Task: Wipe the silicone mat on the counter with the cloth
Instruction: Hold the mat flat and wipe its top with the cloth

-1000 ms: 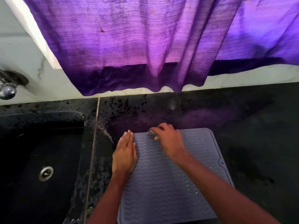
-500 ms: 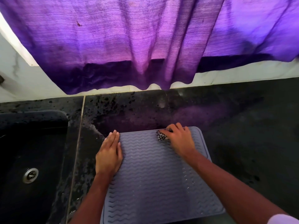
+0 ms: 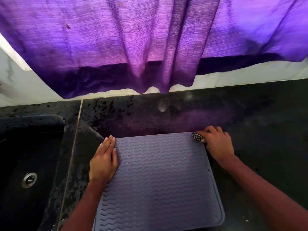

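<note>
A grey-blue silicone mat [image 3: 158, 177] with wavy ridges lies flat on the black counter [image 3: 260, 130]. My left hand [image 3: 104, 160] presses flat on the mat's far left edge, fingers together. My right hand [image 3: 217, 144] sits at the mat's far right corner, closed around a small bunched black-and-white checkered cloth [image 3: 196, 137]. Only a bit of the cloth pokes out past my fingers, touching the mat's corner.
A black sink [image 3: 25, 164] with a metal drain [image 3: 29, 180] lies left of the mat. A purple curtain [image 3: 150, 44] hangs over the white wall behind the counter. Wet speckles mark the counter between sink and mat.
My right hand has slid the cloth along the mat's far edge from near the left corner to the right corner. My left hand has stayed pressed on the left edge.
</note>
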A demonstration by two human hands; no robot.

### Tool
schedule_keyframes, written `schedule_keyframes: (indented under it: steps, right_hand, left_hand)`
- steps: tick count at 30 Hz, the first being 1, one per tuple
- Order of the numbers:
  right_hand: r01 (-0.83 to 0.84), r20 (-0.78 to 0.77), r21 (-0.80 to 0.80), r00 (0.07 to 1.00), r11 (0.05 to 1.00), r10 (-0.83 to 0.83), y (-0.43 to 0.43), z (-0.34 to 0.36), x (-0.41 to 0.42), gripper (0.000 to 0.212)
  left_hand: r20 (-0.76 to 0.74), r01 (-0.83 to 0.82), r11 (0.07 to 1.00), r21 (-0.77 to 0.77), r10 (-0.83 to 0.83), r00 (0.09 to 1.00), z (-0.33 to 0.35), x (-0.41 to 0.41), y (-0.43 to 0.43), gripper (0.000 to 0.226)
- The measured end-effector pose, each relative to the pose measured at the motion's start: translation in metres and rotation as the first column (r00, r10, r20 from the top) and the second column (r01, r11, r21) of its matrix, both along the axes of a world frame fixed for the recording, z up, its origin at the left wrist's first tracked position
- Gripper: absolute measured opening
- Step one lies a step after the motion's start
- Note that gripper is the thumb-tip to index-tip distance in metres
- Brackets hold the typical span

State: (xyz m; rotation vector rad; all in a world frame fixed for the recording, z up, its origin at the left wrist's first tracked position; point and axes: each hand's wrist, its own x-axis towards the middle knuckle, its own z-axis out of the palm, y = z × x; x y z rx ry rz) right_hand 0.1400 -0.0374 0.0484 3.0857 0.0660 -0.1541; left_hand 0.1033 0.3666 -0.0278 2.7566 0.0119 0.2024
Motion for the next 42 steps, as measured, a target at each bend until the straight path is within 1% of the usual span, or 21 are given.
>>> schedule_keyframes:
  steps: [2, 5, 7, 9, 11, 12, 14, 16, 18, 19, 20, 25, 29, 37, 39, 42]
  right_hand:
    - [0.074, -0.017, 0.103, 0.997, 0.992, -0.073, -0.006, 0.005, -0.001, 0.055]
    - [0.17, 0.031, 0.281, 0.982, 0.945, -0.186, -0.021, 0.008, -0.008, 0.05]
    - [0.188, 0.059, 0.355, 0.973, 0.916, -0.222, -0.027, 0.007, -0.012, 0.051]
    - [0.166, 0.064, 0.399, 0.976, 0.902, -0.209, -0.022, 0.008, -0.012, 0.048]
    - [0.146, 0.061, 0.427, 0.98, 0.893, -0.19, -0.011, 0.012, -0.006, 0.037]
    - [0.132, 0.058, 0.425, 0.983, 0.896, -0.172, -0.005, 0.014, -0.001, 0.033]
    - [0.105, 0.031, 0.373, 0.992, 0.922, -0.125, 0.006, 0.016, 0.009, 0.029]
    - [0.09, -0.025, 0.283, 0.996, 0.955, -0.087, 0.011, 0.015, 0.015, 0.026]
    - [0.09, -0.08, 0.225, 0.994, 0.97, -0.073, 0.012, 0.011, 0.015, 0.028]
    - [0.092, -0.094, 0.222, 0.993, 0.971, -0.073, 0.011, 0.009, 0.013, 0.03]
    - [0.093, -0.099, 0.23, 0.993, 0.969, -0.072, 0.009, 0.008, 0.012, 0.03]
    - [0.108, -0.119, 0.288, 0.99, 0.952, -0.077, 0.004, 0.009, 0.006, 0.022]
    - [0.142, -0.174, 0.271, 0.98, 0.952, -0.097, 0.001, 0.014, -0.011, 0.018]
    - [0.14, -0.29, 0.253, 0.955, 0.957, -0.063, -0.001, 0.024, -0.074, 0.023]
    - [0.151, -0.327, 0.267, 0.943, 0.952, -0.058, -0.003, 0.028, -0.078, 0.023]
    - [0.208, -0.431, 0.273, 0.899, 0.939, -0.074, -0.011, 0.036, -0.062, 0.021]
  left_hand:
    - [0.011, 0.009, 1.0, 0.004, -0.009, 1.0, -0.003, -0.001, 0.001, 0.057]
    - [0.02, -0.036, 0.999, -0.018, 0.037, 0.999, -0.005, 0.0, -0.005, 0.059]
    - [0.054, -0.039, 0.999, -0.002, 0.039, 0.998, -0.004, 0.003, -0.025, 0.058]
    - [0.099, 0.057, 0.998, -0.01, -0.056, 0.994, 0.001, 0.005, -0.061, 0.055]
    - [0.095, 0.217, 0.971, -0.097, -0.208, 0.974, 0.006, 0.008, -0.11, 0.053]
    - [0.093, 0.312, 0.941, -0.13, -0.301, 0.949, 0.007, 0.011, -0.135, 0.052]
    - [0.079, 0.476, 0.865, -0.159, -0.47, 0.879, 0.007, 0.018, -0.179, 0.051]
    - [0.036, 0.546, 0.815, -0.196, -0.55, 0.834, 0.005, 0.028, -0.21, 0.053]
    - [-0.043, 0.531, 0.813, -0.239, -0.555, 0.831, 0.003, 0.035, -0.224, 0.06]
    - [-0.079, 0.524, 0.817, -0.24, -0.555, 0.828, 0.001, 0.036, -0.227, 0.062]
    - [-0.083, 0.526, 0.821, -0.222, -0.554, 0.829, -0.002, 0.037, -0.227, 0.063]
    - [-0.035, 0.526, 0.84, -0.132, -0.535, 0.844, -0.012, 0.033, -0.231, 0.056]
    - [-0.01, 0.504, 0.861, -0.074, -0.506, 0.862, -0.014, 0.031, -0.234, 0.055]
    - [-0.008, 0.487, 0.873, 0.0, -0.487, 0.873, -0.014, 0.029, -0.236, 0.055]
    - [-0.014, 0.484, 0.875, 0.013, -0.484, 0.875, -0.014, 0.029, -0.236, 0.055]
    - [-0.015, 0.481, 0.876, 0.029, -0.48, 0.877, -0.013, 0.029, -0.236, 0.055]
